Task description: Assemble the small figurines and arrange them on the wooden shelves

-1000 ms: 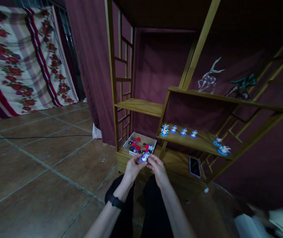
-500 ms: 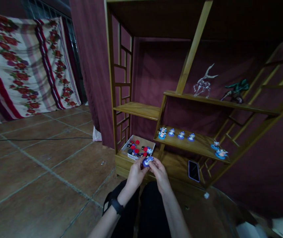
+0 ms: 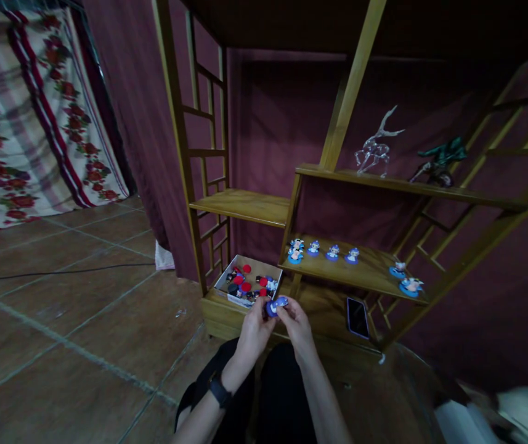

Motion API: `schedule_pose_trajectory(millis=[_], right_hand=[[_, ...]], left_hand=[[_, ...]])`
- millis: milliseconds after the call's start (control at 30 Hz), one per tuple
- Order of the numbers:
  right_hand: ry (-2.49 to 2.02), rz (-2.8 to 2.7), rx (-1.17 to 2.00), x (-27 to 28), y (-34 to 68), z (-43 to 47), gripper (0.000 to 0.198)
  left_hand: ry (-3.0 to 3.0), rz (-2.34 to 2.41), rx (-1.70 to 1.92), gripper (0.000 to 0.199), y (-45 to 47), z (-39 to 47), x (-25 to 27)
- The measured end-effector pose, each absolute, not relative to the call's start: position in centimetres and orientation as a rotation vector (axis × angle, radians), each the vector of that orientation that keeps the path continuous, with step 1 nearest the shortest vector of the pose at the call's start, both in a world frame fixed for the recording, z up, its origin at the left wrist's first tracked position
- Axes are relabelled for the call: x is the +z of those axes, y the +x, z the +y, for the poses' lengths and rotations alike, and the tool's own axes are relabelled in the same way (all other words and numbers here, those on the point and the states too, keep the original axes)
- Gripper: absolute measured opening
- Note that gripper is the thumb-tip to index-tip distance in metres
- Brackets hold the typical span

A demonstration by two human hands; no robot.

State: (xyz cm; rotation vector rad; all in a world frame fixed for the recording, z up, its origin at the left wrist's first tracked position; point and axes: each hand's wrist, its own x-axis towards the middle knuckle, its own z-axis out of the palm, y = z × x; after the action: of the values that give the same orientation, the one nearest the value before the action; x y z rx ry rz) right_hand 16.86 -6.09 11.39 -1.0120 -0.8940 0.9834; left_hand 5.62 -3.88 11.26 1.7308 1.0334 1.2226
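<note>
A small purple-and-white figurine point(image 3: 276, 305) on a purple base is held between my two hands, in front of the cabinet. My left hand point(image 3: 255, 327) grips it by the base side, and my right hand point(image 3: 297, 324) pinches its other end. Just beyond my left hand, a shallow white box point(image 3: 224, 285) holds several figurines with red and dark bases. On the low shelf point(image 3: 369, 271), several similar purple figurines point(image 3: 333, 252) stand in a row, with blue-based figurines point(image 3: 295, 255) at its left end and two more point(image 3: 411, 286) at the right.
A dark phone point(image 3: 357, 317) lies on the cabinet's bottom board. Above, a clear deer ornament point(image 3: 373, 151) and a dark green figure point(image 3: 442, 161) stand on the upper shelf point(image 3: 402, 185). A cable point(image 3: 60, 271) crosses the tiled floor at left.
My view has shifted slightly right, so the cabinet and box appear further left. The figurine has tilted between my fingers, and both hands still hold it.
</note>
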Motion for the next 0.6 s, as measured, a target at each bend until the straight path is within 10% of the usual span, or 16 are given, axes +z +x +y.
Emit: schedule_pose_trajectory(millis=[600], right_hand=[[-1.049,-0.892,0.899,10.6,15.3,-5.1,0.034]], left_hand=[[1.654,1.035,1.199,0.031,4.6,-2.1,9.6]])
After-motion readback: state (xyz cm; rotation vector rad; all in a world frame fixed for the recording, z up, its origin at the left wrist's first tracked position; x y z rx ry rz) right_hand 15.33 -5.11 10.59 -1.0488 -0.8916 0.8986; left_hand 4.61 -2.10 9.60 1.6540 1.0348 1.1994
